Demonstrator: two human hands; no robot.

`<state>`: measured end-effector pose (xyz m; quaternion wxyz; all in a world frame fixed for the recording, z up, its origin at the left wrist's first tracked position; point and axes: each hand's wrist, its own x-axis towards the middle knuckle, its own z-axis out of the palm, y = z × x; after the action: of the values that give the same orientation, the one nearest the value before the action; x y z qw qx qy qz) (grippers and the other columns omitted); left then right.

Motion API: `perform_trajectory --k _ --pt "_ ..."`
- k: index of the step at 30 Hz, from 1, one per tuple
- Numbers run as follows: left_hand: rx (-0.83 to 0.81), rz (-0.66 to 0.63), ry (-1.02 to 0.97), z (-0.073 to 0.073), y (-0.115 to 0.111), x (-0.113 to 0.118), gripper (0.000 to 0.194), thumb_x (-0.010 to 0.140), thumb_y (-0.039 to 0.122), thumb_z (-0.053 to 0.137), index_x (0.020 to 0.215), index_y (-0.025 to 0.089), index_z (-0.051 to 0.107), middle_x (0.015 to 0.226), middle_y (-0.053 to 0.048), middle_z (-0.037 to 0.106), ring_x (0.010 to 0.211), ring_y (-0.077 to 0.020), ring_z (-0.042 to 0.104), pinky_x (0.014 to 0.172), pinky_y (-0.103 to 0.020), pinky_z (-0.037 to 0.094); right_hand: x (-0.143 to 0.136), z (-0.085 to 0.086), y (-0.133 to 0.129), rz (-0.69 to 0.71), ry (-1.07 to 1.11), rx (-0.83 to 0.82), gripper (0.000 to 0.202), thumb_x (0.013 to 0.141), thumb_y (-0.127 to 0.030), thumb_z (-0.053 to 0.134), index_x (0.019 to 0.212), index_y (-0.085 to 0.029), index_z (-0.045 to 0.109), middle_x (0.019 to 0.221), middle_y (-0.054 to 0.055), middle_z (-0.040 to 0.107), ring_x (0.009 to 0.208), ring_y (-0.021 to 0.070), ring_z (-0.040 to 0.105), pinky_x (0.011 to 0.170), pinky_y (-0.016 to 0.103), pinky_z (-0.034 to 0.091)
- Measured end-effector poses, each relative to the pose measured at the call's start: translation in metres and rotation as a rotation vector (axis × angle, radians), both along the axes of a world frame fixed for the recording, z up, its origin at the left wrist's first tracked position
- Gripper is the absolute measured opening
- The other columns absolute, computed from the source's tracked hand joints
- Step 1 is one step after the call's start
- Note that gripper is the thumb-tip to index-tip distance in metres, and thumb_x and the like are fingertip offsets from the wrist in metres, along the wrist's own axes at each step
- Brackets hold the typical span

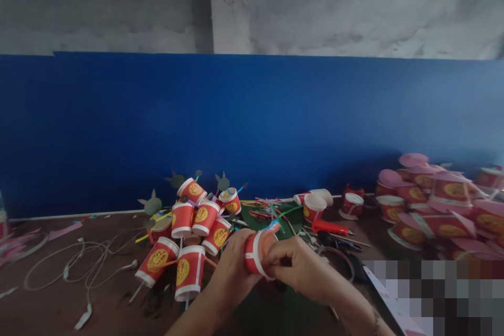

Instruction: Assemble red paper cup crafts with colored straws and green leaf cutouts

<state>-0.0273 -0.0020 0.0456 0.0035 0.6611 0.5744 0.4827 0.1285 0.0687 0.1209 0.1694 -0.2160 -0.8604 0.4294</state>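
Note:
In the lower middle of the head view, my left hand (237, 262) is wrapped round a red paper cup (250, 254) with a white rim. The cup lies tilted, its mouth turned to the right. My right hand (299, 268) is at that mouth, fingers pinched together at the rim; what they grip is hidden. Something orange shows inside the cup, and a blue piece (273, 227) sticks out above it. Left of my hands is a heap of similar red cups (189, 272), several with coloured straws through them.
White earphones (84, 312) with a tangled cord lie on the brown table (43, 315) at left. Behind my hands are loose straws (268, 210), upright cups (315, 207) and a red glue gun (331, 228). Pink-and-red cups (452, 189) are piled at right. A blue panel (236, 115) stands behind.

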Motion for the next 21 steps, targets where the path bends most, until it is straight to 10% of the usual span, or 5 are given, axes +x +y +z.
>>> perform_trajectory --k 14,21 --pt "-0.061 -0.016 -0.162 -0.012 0.003 -0.003 0.071 0.061 0.017 0.077 0.121 0.025 0.038 0.117 -0.01 0.056 0.107 -0.0276 0.058 0.092 -0.045 0.047 -0.004 -0.006 -0.006 -0.147 -0.005 0.01 0.022 0.062 -0.006 0.053 0.063 -0.018 0.071 0.05 -0.003 0.06 0.047 0.0081 0.051 0.044 0.017 0.032" --pt "0.133 -0.043 -0.054 -0.003 0.002 -0.002 0.066 0.061 0.022 0.078 0.113 0.025 0.038 0.121 -0.013 0.047 0.125 -0.0345 0.041 0.094 -0.049 0.043 0.02 0.011 0.03 -0.121 0.165 -0.392 0.02 0.075 -0.032 0.058 0.08 -0.015 0.068 0.065 0.002 0.068 0.031 0.0026 0.039 0.033 0.017 0.023"
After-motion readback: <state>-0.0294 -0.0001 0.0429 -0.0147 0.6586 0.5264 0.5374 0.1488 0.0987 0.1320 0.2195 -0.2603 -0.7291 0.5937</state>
